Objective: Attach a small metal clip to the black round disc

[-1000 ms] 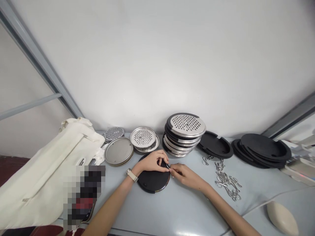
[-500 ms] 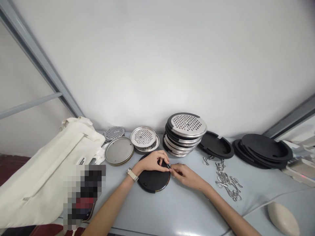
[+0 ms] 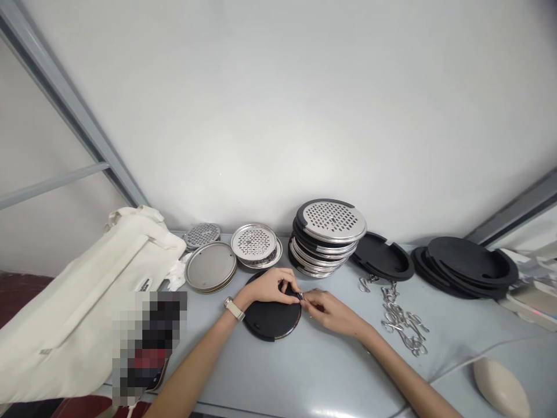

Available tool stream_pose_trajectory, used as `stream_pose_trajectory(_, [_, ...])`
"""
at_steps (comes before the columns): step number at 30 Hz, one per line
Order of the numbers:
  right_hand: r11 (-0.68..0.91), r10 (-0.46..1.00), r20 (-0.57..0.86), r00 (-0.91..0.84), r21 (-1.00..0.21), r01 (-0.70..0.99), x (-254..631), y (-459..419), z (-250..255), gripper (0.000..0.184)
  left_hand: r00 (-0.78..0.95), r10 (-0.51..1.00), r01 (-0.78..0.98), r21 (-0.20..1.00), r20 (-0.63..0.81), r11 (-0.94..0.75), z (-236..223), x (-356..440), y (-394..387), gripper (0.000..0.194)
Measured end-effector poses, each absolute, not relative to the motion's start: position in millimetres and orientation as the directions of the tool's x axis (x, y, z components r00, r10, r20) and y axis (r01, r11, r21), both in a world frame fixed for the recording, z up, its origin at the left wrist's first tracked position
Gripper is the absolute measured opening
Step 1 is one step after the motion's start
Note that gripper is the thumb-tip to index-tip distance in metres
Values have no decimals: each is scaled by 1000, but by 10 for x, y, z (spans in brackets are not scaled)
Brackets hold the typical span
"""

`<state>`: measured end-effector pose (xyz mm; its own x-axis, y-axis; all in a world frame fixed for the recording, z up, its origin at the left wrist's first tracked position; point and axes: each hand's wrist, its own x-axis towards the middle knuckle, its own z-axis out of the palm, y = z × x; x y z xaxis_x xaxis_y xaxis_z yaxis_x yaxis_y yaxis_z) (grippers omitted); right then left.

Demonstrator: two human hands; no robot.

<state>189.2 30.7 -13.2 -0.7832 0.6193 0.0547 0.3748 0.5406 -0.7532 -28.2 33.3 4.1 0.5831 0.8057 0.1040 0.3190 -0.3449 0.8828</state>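
Observation:
A round black disc (image 3: 273,318) lies flat on the table in front of me, its upper part covered by my left hand (image 3: 278,285). That hand rests over the disc, thumb and fingertips pinched at the right edge around a small shiny metal piece (image 3: 300,296). My right hand (image 3: 324,309) meets it there from the right, its fingers closed on the same piece. Most of the piece is hidden by fingertips, so its kind is unclear. Looped metal wire clips (image 3: 398,316) lie in a loose heap to the right of my right hand.
Behind the hands stands a tall stack of perforated metal discs in black rims (image 3: 333,223). Perforated plates (image 3: 253,242) and plain metal plates (image 3: 211,264) sit left of it. Black rims (image 3: 470,261) are piled at right, near a beige mouse (image 3: 500,386). A cream bag (image 3: 87,313) lies left.
The small metal piece has turned slightly at the fingertips, and my right hand has shifted a little. My left hand and the disc are almost unchanged.

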Motion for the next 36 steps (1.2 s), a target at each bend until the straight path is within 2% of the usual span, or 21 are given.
stream_pose_trajectory(16, [520,642,49,-765,-761,387,1883,317,-159,41,561,826,380,872,48,-308,9,-270,328,24])
stream_pose_trajectory(22, [498,656,33,-754,-769,400,1885,333,-168,40,572,819,355,888,40,-291,23,-238,307,53])
stream_pose_trajectory(30, [499,640,5,-768,-763,410,1911,352,-168,34,588,808,387,864,39,-324,34,-219,305,44])
stream_pose_trajectory(36, [475,634,-17,-773,-781,406,1912,360,-178,32,580,801,357,838,147,-412,32,-227,308,35])
